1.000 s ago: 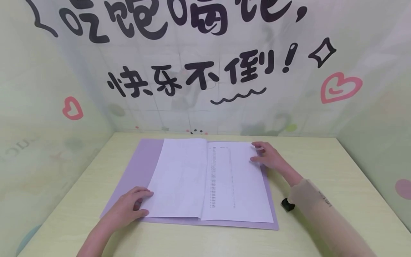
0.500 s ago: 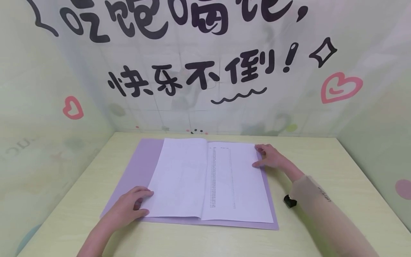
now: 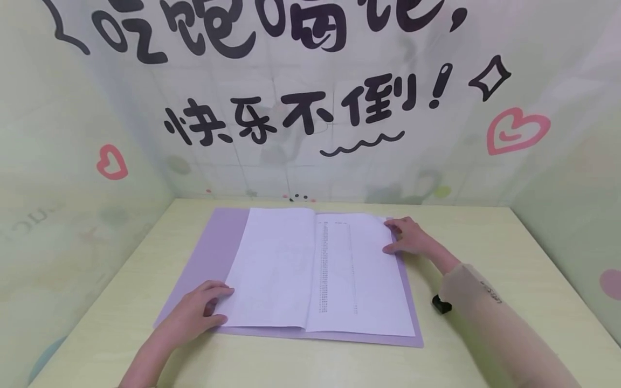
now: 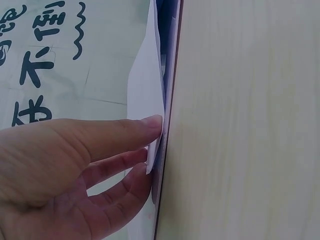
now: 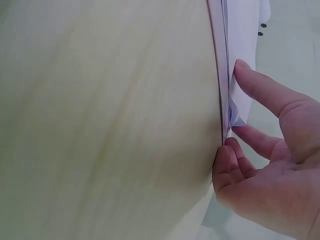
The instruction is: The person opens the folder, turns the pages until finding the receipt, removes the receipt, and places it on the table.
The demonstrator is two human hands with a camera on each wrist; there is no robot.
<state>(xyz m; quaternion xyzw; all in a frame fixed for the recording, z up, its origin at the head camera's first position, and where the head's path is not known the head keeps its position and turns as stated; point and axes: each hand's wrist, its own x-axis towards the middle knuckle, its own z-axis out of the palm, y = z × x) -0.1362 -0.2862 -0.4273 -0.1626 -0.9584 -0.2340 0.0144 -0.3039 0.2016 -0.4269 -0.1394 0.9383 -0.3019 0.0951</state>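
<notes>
A purple-covered booklet [image 3: 206,258] lies open on the table, with a blank white left page [image 3: 271,269] and a right page [image 3: 383,285] bearing columns of small print. My left hand [image 3: 194,312] rests on the left page's outer edge near the lower corner. In the left wrist view its thumb [image 4: 145,129] lies on the paper. At the right page's top outer corner is my right hand [image 3: 409,237], thumb and forefinger spread. Beside the forefinger the page corner [image 5: 239,119] curls up in the right wrist view. The other fingers bend at the booklet's edge.
A small black object [image 3: 441,304], perhaps a binder clip, lies on the table [image 3: 301,366] right of the booklet, partly behind the right sleeve [image 3: 490,312]. A printed white curtain-like backdrop [image 3: 252,172] rises at the table's back and sides.
My right hand has slid slightly down and rightward along the page's outer edge, and the top right corner of the page now bends up. The left hand stays in place.
</notes>
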